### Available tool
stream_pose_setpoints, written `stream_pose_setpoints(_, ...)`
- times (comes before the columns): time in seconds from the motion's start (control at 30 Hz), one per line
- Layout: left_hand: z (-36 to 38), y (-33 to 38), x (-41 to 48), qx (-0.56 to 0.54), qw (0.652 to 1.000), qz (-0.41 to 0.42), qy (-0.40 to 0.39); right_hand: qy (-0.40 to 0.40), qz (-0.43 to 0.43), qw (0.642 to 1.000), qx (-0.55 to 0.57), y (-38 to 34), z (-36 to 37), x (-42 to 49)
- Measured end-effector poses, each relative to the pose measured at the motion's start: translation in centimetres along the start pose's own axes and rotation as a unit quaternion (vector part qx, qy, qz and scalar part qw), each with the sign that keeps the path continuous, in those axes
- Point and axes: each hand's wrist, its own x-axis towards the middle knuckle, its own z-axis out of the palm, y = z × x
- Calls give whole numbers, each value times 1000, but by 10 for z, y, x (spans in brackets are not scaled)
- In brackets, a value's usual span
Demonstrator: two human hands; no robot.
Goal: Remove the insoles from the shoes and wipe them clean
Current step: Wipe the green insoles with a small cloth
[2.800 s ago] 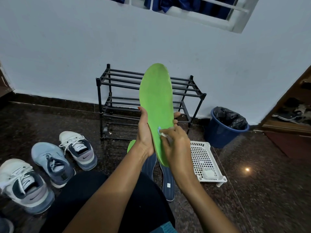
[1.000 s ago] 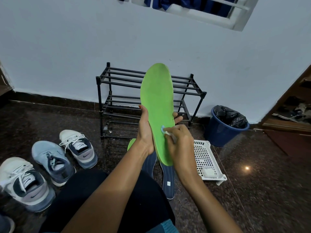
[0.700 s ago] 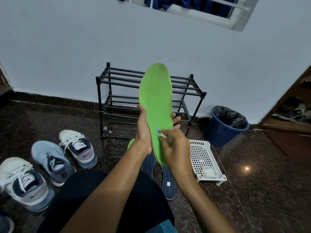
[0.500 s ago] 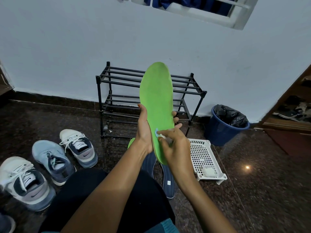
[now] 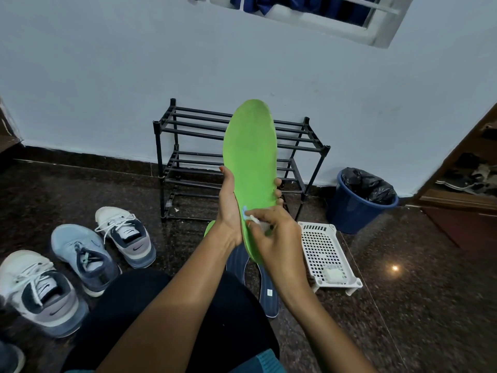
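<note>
On a dark speckled stone floor (image 5: 403,305), a seated person holds one bright green insole (image 5: 250,157) upright, toe end up, in front of one black bar shoe rack (image 5: 172,157) that stands against a pale wall (image 5: 107,76). The left hand (image 5: 228,211) wraps the insole's lower half from behind; its grip is curled round it, thumb on the left edge, fingertips showing at the right edge. The right hand (image 5: 278,238) has its grip pinched on one small white and pale blue wipe (image 5: 254,219), pressed to the green surface near the heel end. Behind the left wrist the tip of a second green insole (image 5: 209,228) shows. Two dark blue insoles (image 5: 267,302) lie side by side on the floor beneath the hands. To the left are three sneakers in a loose row: a white and grey sneaker (image 5: 129,238) nearest the rack, a pale blue sneaker (image 5: 80,254) beside it, and a closer white sneaker (image 5: 40,294). Part of a fourth dark shoe (image 5: 9,358) shows at the bottom left corner. To the right sits one white perforated tray (image 5: 318,246) holding one small white pad (image 5: 333,274), and beyond it one blue bin (image 5: 357,211) with a black liner.
</note>
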Motion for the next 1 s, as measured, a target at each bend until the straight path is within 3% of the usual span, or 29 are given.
stream_pose_setpoints(0.17, -3, 0, 0, 55, 998, 19, 23, 33, -1, 999, -30, -1, 3, 12)
stream_pose_setpoints(0.47, -1, 0, -1, 8, 1000, 15, 12, -18, 22, 1000, 11, -2, 0, -1)
stream_pose_setpoints(0.67, -4, 0, 0, 83, 996, 23, 34, 34, 6, 998, -48, 3, 0, 16)
stream_pose_setpoints(1.0, -2, -2, -1, 60, 998, 15, 22, -25, -13, 999, -37, 5, -8, 4)
